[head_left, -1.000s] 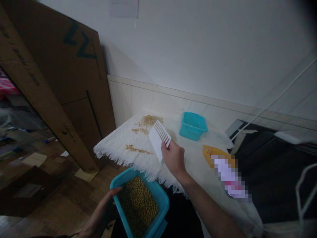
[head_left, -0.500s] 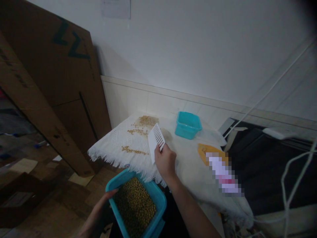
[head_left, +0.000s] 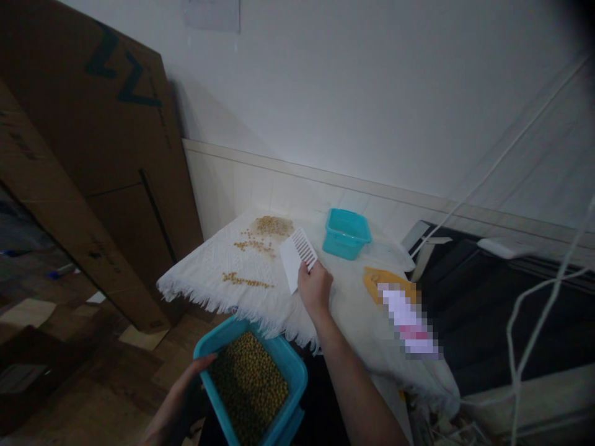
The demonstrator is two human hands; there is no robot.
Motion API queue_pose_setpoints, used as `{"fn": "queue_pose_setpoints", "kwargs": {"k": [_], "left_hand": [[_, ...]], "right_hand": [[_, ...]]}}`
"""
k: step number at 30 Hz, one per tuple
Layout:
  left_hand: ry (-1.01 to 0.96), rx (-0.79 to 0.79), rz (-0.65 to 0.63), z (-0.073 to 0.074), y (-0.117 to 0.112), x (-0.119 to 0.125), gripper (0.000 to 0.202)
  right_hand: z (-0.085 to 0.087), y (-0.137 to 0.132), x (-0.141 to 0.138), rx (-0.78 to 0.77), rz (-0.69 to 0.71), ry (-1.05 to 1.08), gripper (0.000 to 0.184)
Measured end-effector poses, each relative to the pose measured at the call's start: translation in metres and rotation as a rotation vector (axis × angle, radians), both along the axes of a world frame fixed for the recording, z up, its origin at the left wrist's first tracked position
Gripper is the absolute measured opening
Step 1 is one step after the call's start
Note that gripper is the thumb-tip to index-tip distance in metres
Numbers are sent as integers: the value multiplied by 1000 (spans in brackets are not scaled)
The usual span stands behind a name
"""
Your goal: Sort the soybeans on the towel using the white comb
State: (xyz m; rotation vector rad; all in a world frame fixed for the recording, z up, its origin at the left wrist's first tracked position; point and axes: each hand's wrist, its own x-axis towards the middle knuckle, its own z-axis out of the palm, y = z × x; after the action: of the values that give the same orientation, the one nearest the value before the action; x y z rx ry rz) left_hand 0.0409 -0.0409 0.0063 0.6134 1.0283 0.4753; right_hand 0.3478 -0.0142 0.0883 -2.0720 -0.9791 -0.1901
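Note:
My left hand [head_left: 191, 378] grips the left rim of a teal plastic tub [head_left: 295, 365], its thumb over the edge and its other fingers hidden below. Soybeans [head_left: 255, 378] partly fill this tub, held below the table's front edge. My right hand [head_left: 316, 285] is closed on a flat white plastic scraper with a row of slots [head_left: 297, 254], tilted above the white tablecloth [head_left: 195, 282]. Left of the scraper, loose soybeans [head_left: 246, 280] lie in a thin line near the front. Farther back is a denser patch of soybeans [head_left: 273, 225], with a few scattered between.
A second teal tub [head_left: 346, 235] stands at the table's back. An orange packet [head_left: 372, 279], partly blurred out, lies on the right. A tall cardboard box [head_left: 106, 142] leans on the left. White cables [head_left: 515, 347] hang at the right beside a black surface [head_left: 478, 297].
My right hand has shifted slightly up and turned the scraper, so its slotted end points more to the right. The view has moved a little; my left hand still holds the tub.

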Motion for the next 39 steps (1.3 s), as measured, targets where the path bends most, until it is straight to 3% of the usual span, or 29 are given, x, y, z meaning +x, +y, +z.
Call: {"fn": "queue_pose_setpoints", "kwargs": {"k": [3,8,15,21,26,32,39], "left_hand": [[21,-33,68,2,-1,2,95],[16,-13,76,0,-1,1,91],[31,-24,112,-5,2,-4,101],[39,-12,91,-2,1,-3,104],[25,-39,107,-3,2,-2,95],[34,-64,125,-11,5,-4,90],[34,-77,115,-18,6,-5,77]], "right_hand": [[1,-2,15,-19,-48,-3,26],[1,-8,36,-33,-65,-24,25],[3,-22,60,-21,-77,-10,24],[14,-25,51,91,85,19,22],[17,-30,31,125,205,74,21],[5,-41,32,108,179,76,25],[7,-14,65,71,90,135,13]]}}
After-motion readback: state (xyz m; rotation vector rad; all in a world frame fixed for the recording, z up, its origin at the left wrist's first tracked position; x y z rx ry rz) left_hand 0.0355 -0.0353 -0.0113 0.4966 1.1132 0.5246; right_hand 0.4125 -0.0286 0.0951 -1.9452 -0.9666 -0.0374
